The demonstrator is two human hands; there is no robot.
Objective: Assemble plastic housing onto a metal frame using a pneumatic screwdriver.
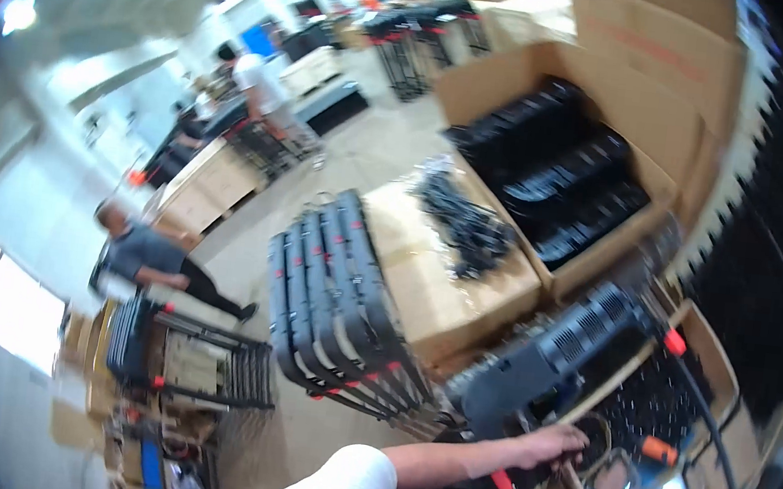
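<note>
Working with left hand (552, 445) just beside a dark vented housing (527, 371) and right hand (611, 484) near an orange piece (659, 450), both curled; cannot tell whether pinching anything (too blurred). Seemingly midway, with loose parts (659, 396) left in the tray (715, 352); cannot confirm any fastening as done. Housing: running lower left to upper right, pointing vents (606, 310) away. Beyond: dark panels (327, 281) in a row.
</note>
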